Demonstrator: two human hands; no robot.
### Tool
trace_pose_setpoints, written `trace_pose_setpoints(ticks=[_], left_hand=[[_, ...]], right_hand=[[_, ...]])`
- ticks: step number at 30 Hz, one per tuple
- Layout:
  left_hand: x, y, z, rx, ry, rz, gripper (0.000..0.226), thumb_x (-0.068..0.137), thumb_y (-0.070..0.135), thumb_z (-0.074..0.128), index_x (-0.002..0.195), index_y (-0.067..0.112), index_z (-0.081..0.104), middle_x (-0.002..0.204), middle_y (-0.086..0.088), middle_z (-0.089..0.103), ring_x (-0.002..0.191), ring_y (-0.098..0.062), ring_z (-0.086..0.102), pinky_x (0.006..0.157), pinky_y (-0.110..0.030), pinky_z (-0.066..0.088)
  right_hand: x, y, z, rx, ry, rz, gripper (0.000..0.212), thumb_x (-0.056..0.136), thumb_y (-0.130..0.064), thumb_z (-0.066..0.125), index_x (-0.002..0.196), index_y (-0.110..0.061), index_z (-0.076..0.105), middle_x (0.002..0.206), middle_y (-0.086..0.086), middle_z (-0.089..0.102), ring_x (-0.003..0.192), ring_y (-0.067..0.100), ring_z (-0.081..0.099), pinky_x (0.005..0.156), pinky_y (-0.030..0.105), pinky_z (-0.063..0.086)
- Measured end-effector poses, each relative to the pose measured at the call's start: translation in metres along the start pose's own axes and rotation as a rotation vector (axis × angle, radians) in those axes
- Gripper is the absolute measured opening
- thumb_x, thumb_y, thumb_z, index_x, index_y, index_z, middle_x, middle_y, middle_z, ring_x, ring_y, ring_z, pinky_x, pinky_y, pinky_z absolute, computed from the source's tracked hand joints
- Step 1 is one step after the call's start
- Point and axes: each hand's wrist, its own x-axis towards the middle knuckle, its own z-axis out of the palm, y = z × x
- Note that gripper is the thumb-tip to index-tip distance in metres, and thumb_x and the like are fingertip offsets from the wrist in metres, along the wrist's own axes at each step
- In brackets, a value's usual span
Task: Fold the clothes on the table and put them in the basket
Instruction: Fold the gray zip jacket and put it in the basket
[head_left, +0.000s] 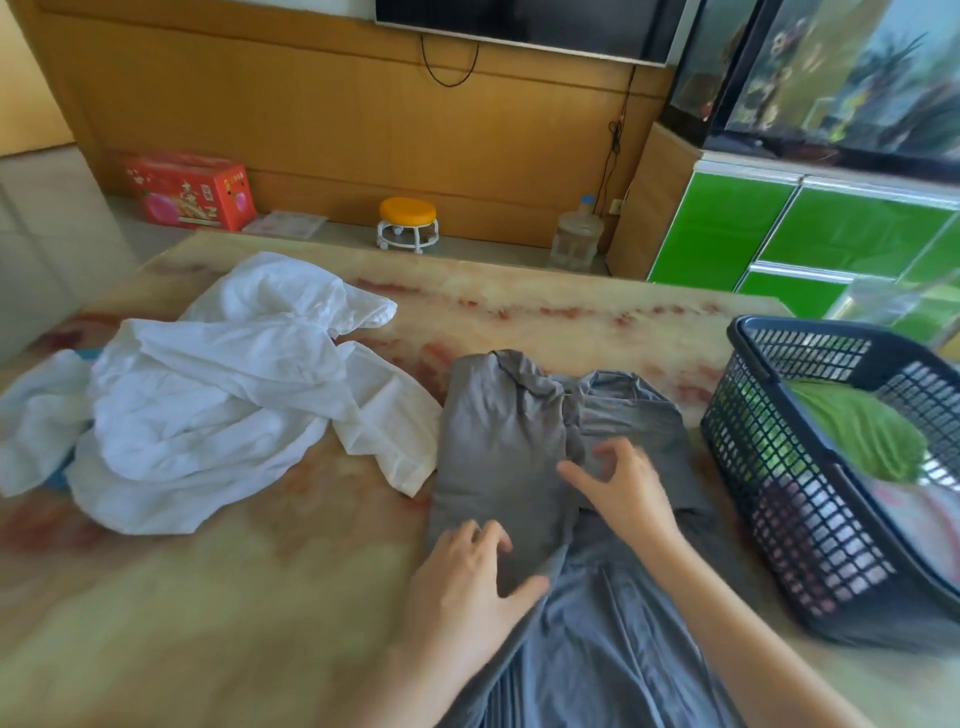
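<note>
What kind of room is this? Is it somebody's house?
Most likely a living room in a home. A TV hangs on the wooden wall, a fish tank sits on a green cabinet, and laundry lies on the table beside a basket.

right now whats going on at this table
A person is partway through folding a grey garment on the table, left hand at the fold's near edge, right hand over its middle. A crumpled white heap waits to its left. The dark basket on the right already holds a green item.
</note>
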Motion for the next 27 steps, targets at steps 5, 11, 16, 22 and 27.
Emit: trace_pose_setpoints(ticks=[5, 11, 16, 22, 27], left_hand=[[-0.026, 0.007, -0.002, 0.116, -0.209, -0.081, 0.037, 0.084, 0.05, 0.06, 0.105, 0.021, 0.049, 0.104, 0.003, 0.061, 0.099, -0.019, 0.06, 0.076, -0.03, 0.044], [-0.042, 0.019, -0.004, 0.041, -0.234, -0.054, 0.021, 0.087, 0.031, 0.059, 0.092, 0.021, 0.041, 0.094, -0.002, 0.059, 0.085, -0.023, 0.06, 0.065, -0.032, 0.041], [-0.056, 0.043, -0.005, -0.054, -0.172, 0.009, 0.018, 0.086, 0.016, 0.056, 0.092, 0.02, 0.039, 0.089, 0.001, 0.05, 0.076, -0.02, 0.05, 0.062, -0.027, 0.033], [-0.063, 0.076, 0.017, -0.158, -0.153, 0.045, 0.024, 0.086, 0.017, 0.055, 0.11, 0.017, 0.05, 0.112, 0.001, 0.056, 0.098, -0.02, 0.057, 0.075, -0.026, 0.04], [-0.073, 0.089, 0.044, -0.084, -0.228, 0.028, 0.035, 0.088, 0.018, 0.055, 0.121, 0.014, 0.045, 0.121, -0.005, 0.056, 0.107, -0.027, 0.057, 0.086, -0.033, 0.044]], right_hand=[[-0.038, 0.003, 0.018, -0.005, -0.135, 0.027, 0.06, 0.08, -0.048, 0.07, 0.125, -0.019, 0.044, 0.112, 0.004, 0.062, 0.102, 0.025, 0.06, 0.078, 0.035, 0.049], [-0.043, 0.003, 0.015, 0.031, -0.119, -0.083, 0.046, 0.088, -0.016, 0.064, 0.129, -0.021, 0.043, 0.094, 0.002, 0.053, 0.086, 0.02, 0.055, 0.073, 0.035, 0.048], [-0.047, 0.007, 0.001, 0.14, -0.098, -0.139, 0.037, 0.086, -0.006, 0.066, 0.121, -0.016, 0.056, 0.092, 0.003, 0.054, 0.085, 0.017, 0.054, 0.073, 0.023, 0.04], [-0.045, 0.019, -0.018, 0.177, -0.036, -0.188, 0.025, 0.085, 0.001, 0.064, 0.108, -0.009, 0.069, 0.093, 0.003, 0.063, 0.088, 0.012, 0.055, 0.076, 0.018, 0.039], [-0.043, 0.043, -0.025, 0.088, -0.089, -0.174, 0.026, 0.087, -0.002, 0.062, 0.111, -0.01, 0.067, 0.096, 0.005, 0.063, 0.084, 0.013, 0.055, 0.075, 0.019, 0.04]])
